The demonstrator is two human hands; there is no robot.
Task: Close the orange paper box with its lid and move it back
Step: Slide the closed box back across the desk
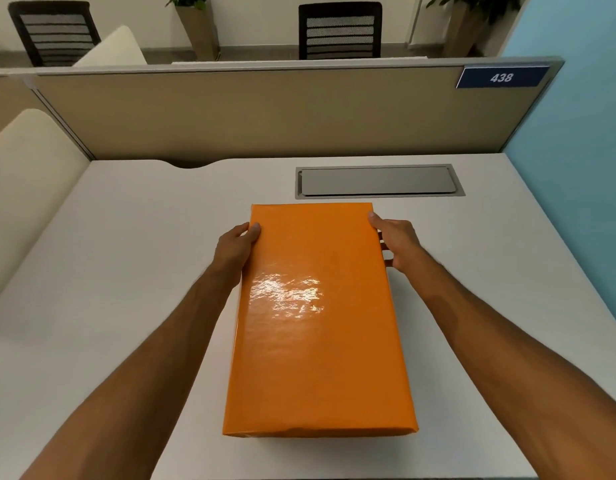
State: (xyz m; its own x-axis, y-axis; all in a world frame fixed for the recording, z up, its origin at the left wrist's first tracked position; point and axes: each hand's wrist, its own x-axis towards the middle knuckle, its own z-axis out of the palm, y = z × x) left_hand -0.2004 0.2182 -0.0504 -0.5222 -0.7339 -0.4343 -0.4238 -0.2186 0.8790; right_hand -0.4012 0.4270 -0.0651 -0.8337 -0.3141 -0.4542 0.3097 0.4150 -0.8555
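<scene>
A glossy orange paper box (pixel 317 327) with its lid on lies lengthwise in the middle of the white desk (pixel 126 271). The lid covers the whole top, so the box body beneath is hidden. My left hand (pixel 235 249) grips the left long side near the far end, thumb on top of the lid. My right hand (pixel 394 240) grips the right long side opposite it, thumb on the lid edge and fingers down the side. Both forearms reach in from the bottom corners.
A grey cable hatch (pixel 379 181) is set into the desk just behind the box. A beige partition (pixel 265 112) with a blue "438" sign (pixel 501 77) closes the back. A blue wall (pixel 583 150) runs on the right and a cream cushioned seat (pixel 25 161) on the left.
</scene>
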